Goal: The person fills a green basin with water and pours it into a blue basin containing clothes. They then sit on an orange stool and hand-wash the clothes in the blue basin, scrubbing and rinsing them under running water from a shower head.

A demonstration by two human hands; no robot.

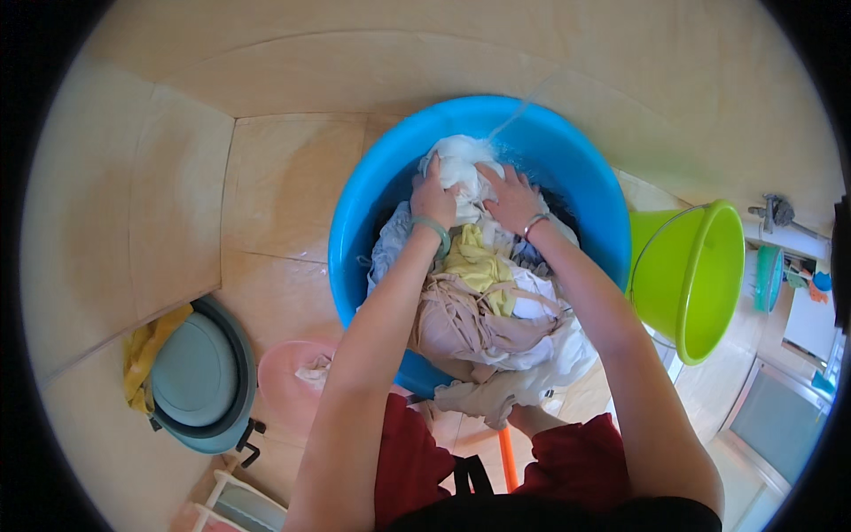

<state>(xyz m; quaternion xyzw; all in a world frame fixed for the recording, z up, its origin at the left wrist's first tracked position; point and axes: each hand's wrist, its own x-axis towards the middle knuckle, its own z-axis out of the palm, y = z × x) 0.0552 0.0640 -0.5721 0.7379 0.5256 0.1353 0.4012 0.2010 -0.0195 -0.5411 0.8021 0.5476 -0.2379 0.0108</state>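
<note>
A large blue basin [479,111] holds water and a heap of wet-looking laundry. At its far side a bunched white cloth [463,158] lies between my hands. My left hand [433,197], with a green bangle at the wrist, is closed on the cloth's left side. My right hand [514,202], with a silvery bangle, grips the right side, its fingers partly hidden by the folds. Nearer to me lie a yellow-green cloth [479,264], a beige garment with straps [456,319] and a pale cloth [523,379] hanging over the near rim. A thin clear stream enters the basin at the back.
A lime-green bucket [700,284] lies tilted against the basin's right. To the left are a pink basin [288,381] with a small cloth and a grey-green lidded bin [199,368] with yellow cloth beside it. A tap [769,211] juts from the right wall.
</note>
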